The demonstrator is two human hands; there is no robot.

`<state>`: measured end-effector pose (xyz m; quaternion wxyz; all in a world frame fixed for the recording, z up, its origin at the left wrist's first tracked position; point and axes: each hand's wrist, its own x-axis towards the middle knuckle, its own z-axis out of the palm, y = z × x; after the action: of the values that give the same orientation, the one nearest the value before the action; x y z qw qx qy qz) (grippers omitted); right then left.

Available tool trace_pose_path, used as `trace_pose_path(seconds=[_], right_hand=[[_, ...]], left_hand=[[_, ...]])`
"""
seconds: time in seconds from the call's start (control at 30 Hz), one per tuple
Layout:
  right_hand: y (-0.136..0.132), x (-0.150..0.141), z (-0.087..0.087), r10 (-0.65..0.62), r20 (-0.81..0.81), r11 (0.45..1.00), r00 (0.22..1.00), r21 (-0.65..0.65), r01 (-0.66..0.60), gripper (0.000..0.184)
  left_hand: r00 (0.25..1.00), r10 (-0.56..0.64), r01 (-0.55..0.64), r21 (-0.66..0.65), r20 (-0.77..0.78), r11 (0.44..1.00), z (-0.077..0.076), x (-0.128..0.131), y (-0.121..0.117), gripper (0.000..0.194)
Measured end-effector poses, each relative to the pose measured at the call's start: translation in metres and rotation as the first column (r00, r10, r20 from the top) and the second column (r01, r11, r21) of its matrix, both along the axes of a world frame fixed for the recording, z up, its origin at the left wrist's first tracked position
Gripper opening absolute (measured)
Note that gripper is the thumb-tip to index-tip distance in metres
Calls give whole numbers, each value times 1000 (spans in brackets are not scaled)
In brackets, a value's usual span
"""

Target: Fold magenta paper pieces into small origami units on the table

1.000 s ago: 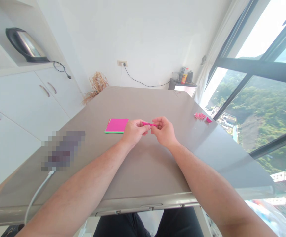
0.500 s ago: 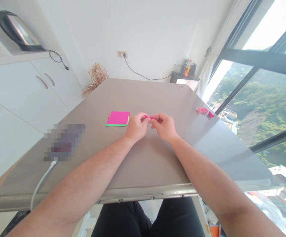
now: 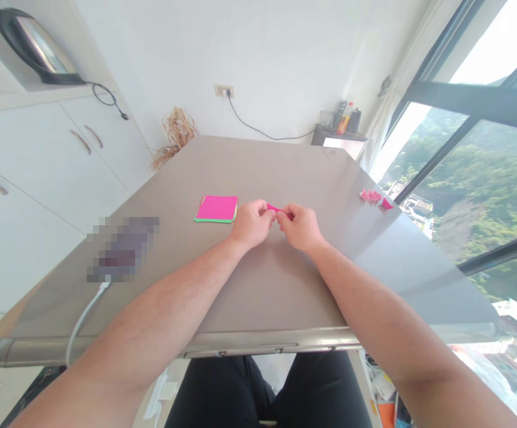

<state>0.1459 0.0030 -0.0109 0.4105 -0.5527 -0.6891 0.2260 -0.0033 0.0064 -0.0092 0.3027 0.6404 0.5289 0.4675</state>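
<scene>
Between my two hands is a small piece of pink paper, mostly covered by the fingers. My left hand is closed, pinching its left side. My right hand is closed too, its thumb and fingers on the right side. The fingertips of both hands come close together over the tabletop. Just left of my left hand lies a stack of square paper sheets, pink on top with green showing at the lower edge. Several small folded pink paper pieces sit in a group near the table's right edge.
The grey table has its near edge in front of my legs. A blurred-out flat object with a white cable lies at the left. A small cabinet with bottles stands behind; a window is at the right.
The whole view has shifted slightly, with the table's things a little further right and up. More of the pink paper shows between my fingers; both hands still hold it.
</scene>
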Motion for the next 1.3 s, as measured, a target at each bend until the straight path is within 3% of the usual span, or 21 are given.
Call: trace_pose_path(seconds=[0.1,0.2,0.33,0.73,1.3], right_hand=[[0,0,0,-27,42,999,999,47,25,23],[0,-1,-3,-49,71,996,996,79,43,23],[-2,-1,-6,-31,157,976,987,218,-4,23],[-4,3,-5,67,-45,954,997,294,-51,10],[-4,2,-8,125,-12,914,992,389,-111,17]], left_hand=[[997,-12,13,-17,79,1000,-2,1,2,13],[962,-30,55,-89,270,994,-3,2,3,13],[904,-41,108,-134,426,985,-1,3,4,26],[921,-24,65,-92,390,994,-2,0,6,25],[927,-6,20,-35,376,999,0,3,2,24]])
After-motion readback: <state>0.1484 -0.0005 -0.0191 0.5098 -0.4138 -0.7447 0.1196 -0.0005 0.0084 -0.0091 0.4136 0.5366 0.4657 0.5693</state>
